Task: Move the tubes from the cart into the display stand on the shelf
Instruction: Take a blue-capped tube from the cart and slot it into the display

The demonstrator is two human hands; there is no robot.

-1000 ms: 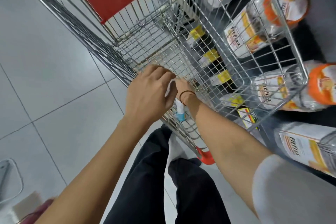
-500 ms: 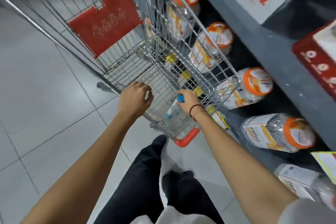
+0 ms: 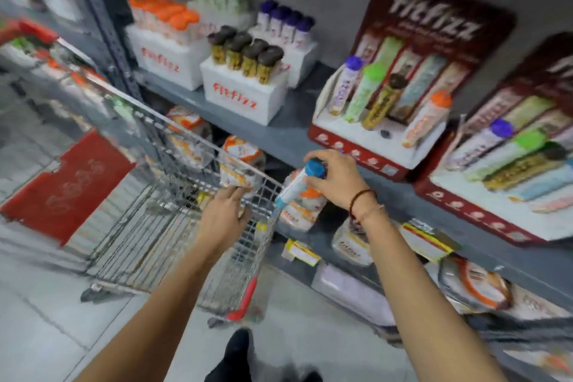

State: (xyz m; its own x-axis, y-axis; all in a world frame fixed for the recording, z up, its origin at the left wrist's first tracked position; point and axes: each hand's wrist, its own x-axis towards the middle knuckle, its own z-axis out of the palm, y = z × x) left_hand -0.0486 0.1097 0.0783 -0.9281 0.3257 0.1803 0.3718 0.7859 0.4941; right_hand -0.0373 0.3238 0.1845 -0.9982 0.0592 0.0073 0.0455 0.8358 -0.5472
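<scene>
My right hand [image 3: 336,180] grips a white tube with a blue cap [image 3: 297,184] near its top, holding it tilted above the cart's right rim, below the shelf edge. My left hand [image 3: 224,215] rests on the wire cart [image 3: 148,226] at its near right rim, fingers curled over the wire. The red and white display stand [image 3: 369,146] sits on the shelf up and right of the tube. It holds purple, green, brown and orange-capped tubes, with an open hole between the brown and orange ones.
White boxes [image 3: 245,93] of capped tubes stand further left on the grey shelf [image 3: 279,136]. A second display stand [image 3: 496,195] is at the right. Orange-lidded jars [image 3: 242,161] lie on the lower shelf behind the cart. The red cart flap [image 3: 68,186] is at left.
My right hand has lifted the blue-capped tube out of the cart and up toward the shelf. My view has swung up from the cart floor to the shelf. The left hand stays at the cart.
</scene>
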